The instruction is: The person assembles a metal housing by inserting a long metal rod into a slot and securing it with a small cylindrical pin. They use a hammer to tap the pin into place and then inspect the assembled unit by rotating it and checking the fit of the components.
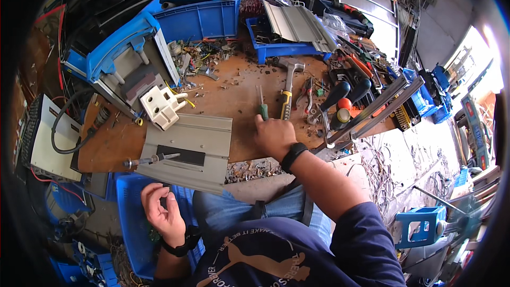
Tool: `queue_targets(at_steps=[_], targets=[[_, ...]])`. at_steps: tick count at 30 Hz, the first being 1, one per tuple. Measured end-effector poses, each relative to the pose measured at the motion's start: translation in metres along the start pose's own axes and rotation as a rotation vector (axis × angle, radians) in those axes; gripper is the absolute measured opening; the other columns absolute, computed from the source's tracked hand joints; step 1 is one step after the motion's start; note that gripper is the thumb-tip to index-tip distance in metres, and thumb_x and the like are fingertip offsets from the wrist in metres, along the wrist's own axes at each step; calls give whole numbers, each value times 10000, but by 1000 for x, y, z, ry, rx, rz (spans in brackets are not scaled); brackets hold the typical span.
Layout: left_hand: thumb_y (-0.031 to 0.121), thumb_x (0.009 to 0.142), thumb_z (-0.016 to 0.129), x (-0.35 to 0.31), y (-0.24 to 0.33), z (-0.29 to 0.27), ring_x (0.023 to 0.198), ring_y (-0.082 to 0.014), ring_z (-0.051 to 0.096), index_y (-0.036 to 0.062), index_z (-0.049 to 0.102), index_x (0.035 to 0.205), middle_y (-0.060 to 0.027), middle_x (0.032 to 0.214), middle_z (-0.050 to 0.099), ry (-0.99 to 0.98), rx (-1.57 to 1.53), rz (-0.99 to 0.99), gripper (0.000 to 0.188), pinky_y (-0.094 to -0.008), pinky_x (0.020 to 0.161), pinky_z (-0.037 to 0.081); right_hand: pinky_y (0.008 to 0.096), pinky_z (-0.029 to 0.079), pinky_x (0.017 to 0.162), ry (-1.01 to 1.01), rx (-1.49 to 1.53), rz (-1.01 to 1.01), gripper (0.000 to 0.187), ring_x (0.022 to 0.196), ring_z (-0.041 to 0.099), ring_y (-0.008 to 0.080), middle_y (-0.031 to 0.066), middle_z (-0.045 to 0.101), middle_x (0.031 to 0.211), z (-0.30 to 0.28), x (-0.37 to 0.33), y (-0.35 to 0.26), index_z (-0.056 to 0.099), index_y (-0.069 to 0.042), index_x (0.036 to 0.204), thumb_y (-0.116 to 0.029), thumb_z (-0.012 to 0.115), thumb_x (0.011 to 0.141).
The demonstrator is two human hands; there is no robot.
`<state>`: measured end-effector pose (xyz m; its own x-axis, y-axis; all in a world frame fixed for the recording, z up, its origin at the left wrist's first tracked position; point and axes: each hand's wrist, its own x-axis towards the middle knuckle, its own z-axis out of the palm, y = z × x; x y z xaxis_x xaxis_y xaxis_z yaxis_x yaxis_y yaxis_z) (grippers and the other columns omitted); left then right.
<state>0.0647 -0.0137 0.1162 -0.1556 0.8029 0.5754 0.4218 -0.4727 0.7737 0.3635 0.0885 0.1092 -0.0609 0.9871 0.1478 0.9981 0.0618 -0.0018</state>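
My right hand (276, 137) reaches over the bench, its fingers curled at the butt of a screwdriver (264, 110) with a green handle. Just beside it lies a hammer (287, 101) with a yellow-and-black grip, the grip's end close to my knuckles. Low on the left, my left hand (163, 215) has its fingers bent into a pinch; a small dark bit shows at the tips, too small to name. Above that hand a grey ribbed metal panel (212, 138) overhangs the bench edge. On the panel rests a pointed metal tool (151, 159), near a dark rectangle.
A cream block with holes (162, 107) touches the panel's far edge. Left of it stands a blue-and-grey frame (119, 56). Blue bins (199, 18) line the back. Pliers (308, 95), more hand tools and metal bars (382, 106) crowd the right. A blue crate (130, 223) sits below.
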Motion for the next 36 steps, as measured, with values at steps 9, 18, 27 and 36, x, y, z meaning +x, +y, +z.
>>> queue_targets(at_steps=[9, 18, 27, 36], targets=[[-27, 831, 585, 1, 0, 0, 835, -206, 517, -8, 573, 954, -143, 1049, 513, 3, 14, -11, 125, -299, 729, 456, 410, 536, 621, 113, 34, 165, 331, 720, 688, 284, 121, 679, 743, -19, 0, 28, 551, -77, 955, -386, 622, 857], [-56, 810, 578, 7, -9, -14, 775, -169, 508, -4, 586, 953, -123, 1034, 523, 51, 52, -41, 153, -274, 696, 449, 487, 537, 631, 107, 236, 456, 559, 739, 669, 390, 215, 664, 797, -33, -44, 23, 497, 1, 1141, -413, 678, 810], [-54, 824, 557, -5, -14, -26, 787, -162, 484, -1, 582, 940, -117, 1058, 510, 37, 111, -102, 129, -266, 682, 424, 471, 540, 753, 7, 324, 556, 705, 815, 681, 396, 250, 684, 874, -10, -36, 29, 444, 34, 1221, -483, 666, 795], [-46, 836, 553, -10, -17, -24, 748, -156, 455, -14, 569, 927, -99, 1039, 531, 40, 44, -122, 97, -270, 697, 407, 457, 544, 744, -28, 395, 527, 742, 851, 678, 384, 251, 678, 904, -14, -46, 34, 443, 60, 1234, -467, 699, 778]])
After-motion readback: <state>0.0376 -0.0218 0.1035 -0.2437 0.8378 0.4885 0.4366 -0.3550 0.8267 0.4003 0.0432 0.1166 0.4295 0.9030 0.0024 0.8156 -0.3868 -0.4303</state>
